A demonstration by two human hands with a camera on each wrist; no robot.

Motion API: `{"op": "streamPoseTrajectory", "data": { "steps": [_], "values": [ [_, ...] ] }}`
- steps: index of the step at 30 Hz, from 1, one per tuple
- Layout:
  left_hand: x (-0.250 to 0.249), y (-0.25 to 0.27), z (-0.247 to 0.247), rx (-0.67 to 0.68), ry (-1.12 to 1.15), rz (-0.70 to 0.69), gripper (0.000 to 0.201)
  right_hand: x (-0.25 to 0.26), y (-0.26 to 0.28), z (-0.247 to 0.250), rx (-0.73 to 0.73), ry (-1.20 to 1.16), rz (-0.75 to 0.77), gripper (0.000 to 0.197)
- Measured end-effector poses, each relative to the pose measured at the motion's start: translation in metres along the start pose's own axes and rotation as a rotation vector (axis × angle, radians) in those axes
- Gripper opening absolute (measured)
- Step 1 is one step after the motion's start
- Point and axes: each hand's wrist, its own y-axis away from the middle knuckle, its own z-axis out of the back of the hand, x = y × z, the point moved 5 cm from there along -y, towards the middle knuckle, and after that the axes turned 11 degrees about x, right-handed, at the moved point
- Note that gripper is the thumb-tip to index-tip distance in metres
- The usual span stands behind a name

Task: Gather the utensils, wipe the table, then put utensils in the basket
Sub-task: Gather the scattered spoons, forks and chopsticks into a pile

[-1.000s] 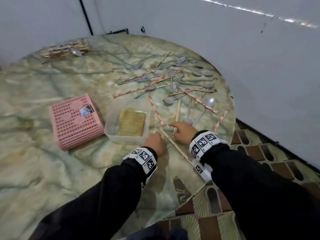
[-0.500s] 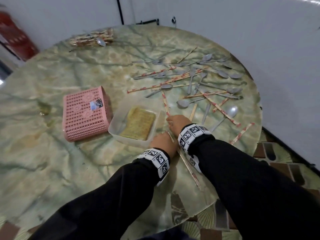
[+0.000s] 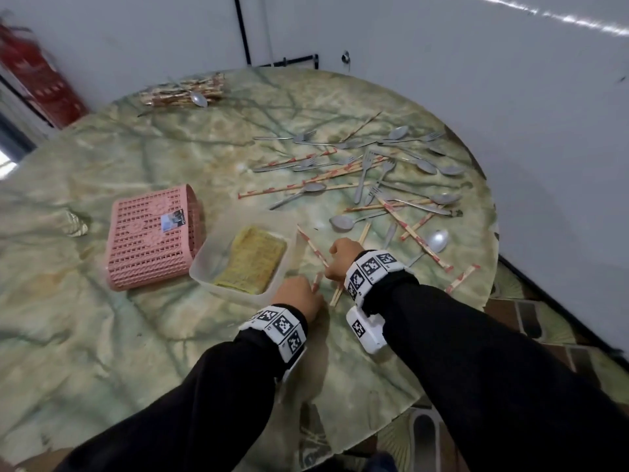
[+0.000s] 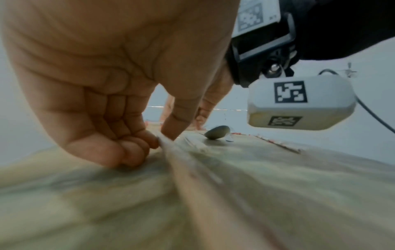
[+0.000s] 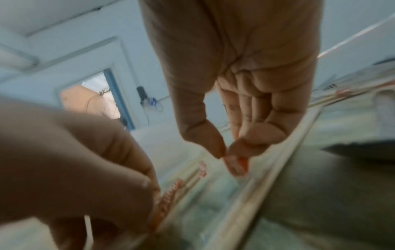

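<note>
Spoons (image 3: 342, 222), forks (image 3: 366, 173) and paper-wrapped chopsticks (image 3: 326, 178) lie scattered over the right half of the green marble table (image 3: 102, 335). A pink basket (image 3: 153, 236) lies upside down at centre left. My left hand (image 3: 315, 291) rests low on the table, thumb and curled fingers pinching a chopstick end (image 4: 169, 148). Just beyond it, my right hand (image 3: 332, 264) pinches the red-and-white wrapped end of another chopstick (image 5: 236, 163) between thumb and forefinger. A bare chopstick (image 3: 337, 294) lies under my right wrist.
A clear plastic tub (image 3: 207, 277) holding a yellow cloth (image 3: 252, 260) stands between the basket and my hands. A bundle of chopsticks with a spoon (image 3: 183, 93) lies at the far edge. White walls close in behind and right; a red extinguisher (image 3: 41, 80) stands far left.
My right hand has drawn in leftwards beside my left hand, next to the tub. Both hands now pinch chopstick ends. The head view has swung left.
</note>
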Motion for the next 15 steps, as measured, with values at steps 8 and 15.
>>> {"op": "streamPoseTrajectory", "data": {
  "steps": [8, 15],
  "values": [
    [-0.023, 0.011, 0.014, -0.155, 0.264, -0.107, 0.017, -0.060, 0.031, 0.016, 0.096, -0.342, -0.003, 0.028],
    [-0.066, 0.002, 0.015, -0.115, 0.280, -0.136, 0.037, -0.150, 0.078, 0.023, -0.155, -0.747, -0.156, 0.021]
  ]
}}
